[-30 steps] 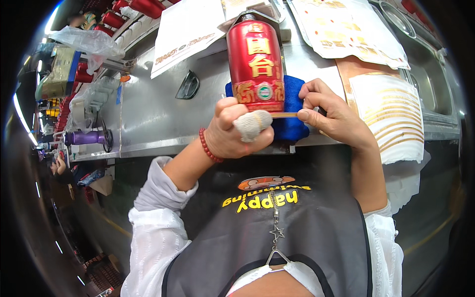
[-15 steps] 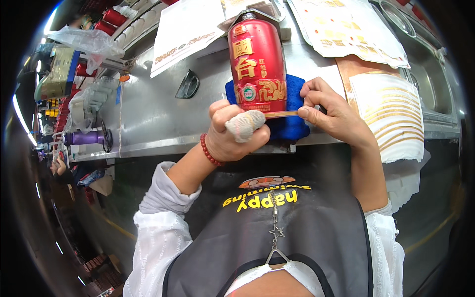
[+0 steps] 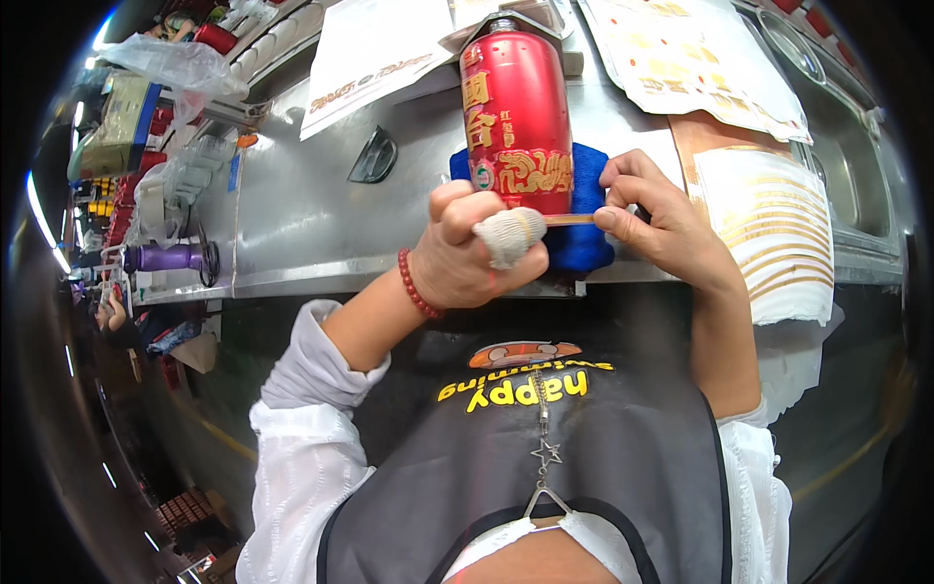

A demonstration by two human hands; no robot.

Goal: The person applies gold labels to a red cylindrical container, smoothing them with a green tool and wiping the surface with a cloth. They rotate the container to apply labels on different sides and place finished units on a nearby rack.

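A shiny red bottle (image 3: 533, 97) with raised gold characters and a gold pattern lies on a folded blue cloth (image 3: 589, 248), its capped neck pointing away from me. My left hand (image 3: 457, 243) is closed at the bottle's lower left edge. A pale knitted cover (image 3: 511, 237) on its thumb presses at the base. From there a narrow gold strip (image 3: 569, 220) runs along the bottle's bottom edge to my right hand (image 3: 662, 216), whose thumb and forefinger pinch its free end. My left hand hides the strip's other end.
Right of the bottle lie a white sheet with curved gold strips (image 3: 773, 234) and sheets of gold decals (image 3: 696, 58). A small dark scraper-like piece (image 3: 374, 158) and a printed white sheet (image 3: 375, 58) are on the left. Beyond the right sheets is a metal sink (image 3: 856, 175).
The bottle has turned on the cloth, so its gold characters have shifted left and its pattern shows more. My left hand has moved slightly right, and less of the strip shows between my hands.
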